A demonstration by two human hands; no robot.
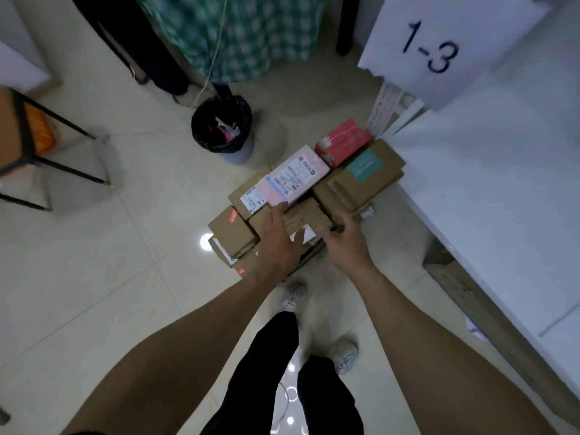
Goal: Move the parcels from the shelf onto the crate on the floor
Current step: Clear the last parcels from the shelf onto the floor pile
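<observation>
While the left hand [279,243] lies flat, fingers straight, on the parcels [314,196], I cannot tell how the fingers of the right hand [343,240] lie. The parcels sit piled on the floor [125,262], left of the shelf [486,183].

Underfoot, glossy pale cream floor tiles [125,277], with a round white glare of lamp light [205,242]. Farther off, a round grey waste bin lined with a black bag [222,130], near a hanging green-and-white checked cloth [238,36]. At left, a black metal-framed stand [26,133]. At right, a broad white shelf surface [502,199] under a white paper sign marked "1-3" [439,42].
</observation>
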